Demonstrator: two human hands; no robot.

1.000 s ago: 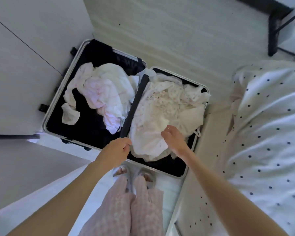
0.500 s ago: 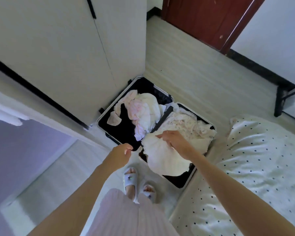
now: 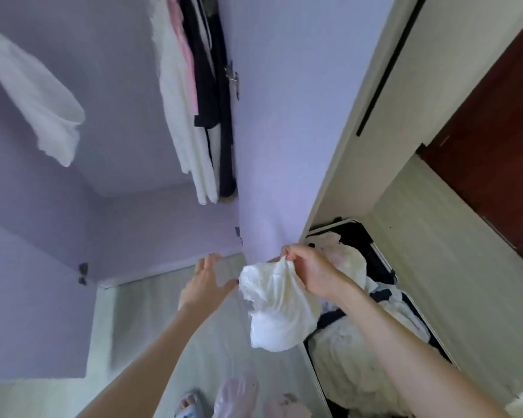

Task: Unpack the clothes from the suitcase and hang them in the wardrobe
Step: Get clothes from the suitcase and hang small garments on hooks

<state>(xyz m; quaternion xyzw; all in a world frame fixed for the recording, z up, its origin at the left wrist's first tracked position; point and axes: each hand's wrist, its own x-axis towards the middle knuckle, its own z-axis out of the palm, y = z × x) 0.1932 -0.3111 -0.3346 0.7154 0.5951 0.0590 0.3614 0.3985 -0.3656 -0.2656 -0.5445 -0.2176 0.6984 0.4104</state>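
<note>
My right hand [image 3: 310, 274] pinches the top of a white garment [image 3: 277, 309], which hangs bunched in the air in front of the open wardrobe [image 3: 169, 230]. My left hand [image 3: 204, 282] is beside it with fingers spread, its thumb near the cloth's left edge. The open black suitcase [image 3: 381, 260] lies on the floor at the right, still holding several white and pale pink clothes [image 3: 354, 354]. Inside the wardrobe, white, pink and dark clothes [image 3: 194, 116] hang on the right, and a white garment [image 3: 40, 98] hangs at the upper left.
The wardrobe's lilac door [image 3: 284, 131] stands open between the wardrobe and the suitcase. A cream wardrobe front [image 3: 405, 101] and a dark red room door [image 3: 495, 164] are at the right. My slippered feet [image 3: 191, 402] stand on pale floor.
My right hand lifted the white garment out of the suitcase. My view swung left and up from the suitcase to the open wardrobe. My left hand opened and rose beside the cloth.
</note>
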